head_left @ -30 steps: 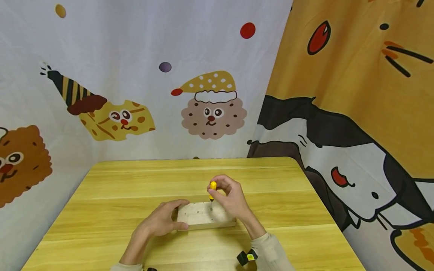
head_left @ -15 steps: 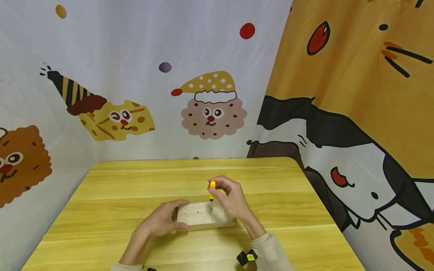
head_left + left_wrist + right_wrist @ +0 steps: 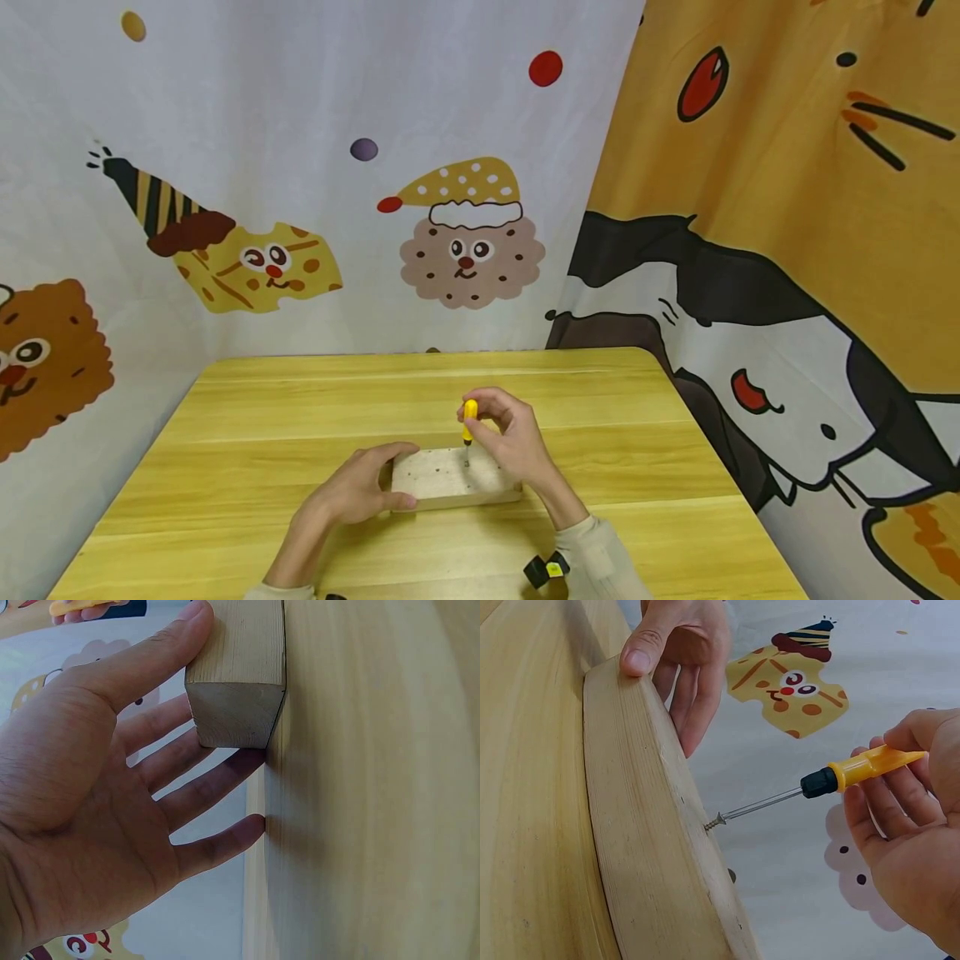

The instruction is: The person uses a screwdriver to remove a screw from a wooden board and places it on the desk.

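A pale wooden block (image 3: 450, 482) lies on the table, its top dotted with several small dark marks. My left hand (image 3: 358, 490) grips its left end, thumb on the near side and fingers on the far side. With my right hand (image 3: 516, 435) I hold a screwdriver (image 3: 870, 766), which has a yellow handle, a dark collar and a thin metal shaft. The shaft's tip meets the head of a screw (image 3: 715, 822) that stands partly sunk in the block, threads showing. In the right wrist view, the thumb and fingers are around the yellow handle.
The wooden table (image 3: 300, 400) has rounded far corners. Behind it hangs a pale curtain (image 3: 300, 100) with cartoon prints, and an orange one (image 3: 787, 183) is on the right. A small black object with a yellow mark (image 3: 547, 570) sits by the right sleeve.
The screwdriver's handle has turned and tilted slightly between my right fingers. My left hand and the block stay where they were.
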`<state>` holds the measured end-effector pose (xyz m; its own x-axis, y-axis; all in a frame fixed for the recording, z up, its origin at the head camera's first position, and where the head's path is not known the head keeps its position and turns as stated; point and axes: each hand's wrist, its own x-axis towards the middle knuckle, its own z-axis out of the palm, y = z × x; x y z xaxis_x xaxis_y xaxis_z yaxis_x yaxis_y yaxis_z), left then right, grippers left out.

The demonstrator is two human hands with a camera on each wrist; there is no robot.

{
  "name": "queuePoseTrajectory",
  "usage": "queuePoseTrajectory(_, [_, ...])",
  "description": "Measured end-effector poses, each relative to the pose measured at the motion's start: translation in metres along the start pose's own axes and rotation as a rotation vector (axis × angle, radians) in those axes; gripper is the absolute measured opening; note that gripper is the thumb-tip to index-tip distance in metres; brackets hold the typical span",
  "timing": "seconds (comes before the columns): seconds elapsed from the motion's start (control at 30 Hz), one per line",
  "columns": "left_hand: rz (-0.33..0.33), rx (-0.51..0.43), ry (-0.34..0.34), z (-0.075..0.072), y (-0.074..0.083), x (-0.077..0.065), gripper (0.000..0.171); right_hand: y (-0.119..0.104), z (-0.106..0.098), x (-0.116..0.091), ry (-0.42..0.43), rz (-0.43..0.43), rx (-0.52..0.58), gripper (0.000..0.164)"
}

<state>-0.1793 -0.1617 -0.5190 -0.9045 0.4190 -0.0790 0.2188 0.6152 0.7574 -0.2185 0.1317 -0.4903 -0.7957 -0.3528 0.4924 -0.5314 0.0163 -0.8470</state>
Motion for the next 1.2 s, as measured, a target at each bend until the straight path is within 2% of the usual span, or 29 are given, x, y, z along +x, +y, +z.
queuePoseTrajectory(0.53, [0.007, 0.000, -0.006, -0.0017, 0.0020, -0.0009, 0.083, -0.0002, 0.0004, -0.0003, 0.002, 0.055, -0.030, 0.026])
queuePoseTrajectory(0.83, [-0.007, -0.012, -0.010, -0.0015, 0.0022, -0.0005, 0.082, 0.0027, 0.0004, 0.0002, -0.010, -0.025, 0.002, 0.029])
queuePoseTrajectory(1.2, [-0.005, -0.007, -0.012, -0.0013, 0.0013, 0.0000, 0.082, -0.0001, 0.0018, -0.0004, 0.025, 0.068, 0.016, 0.023])
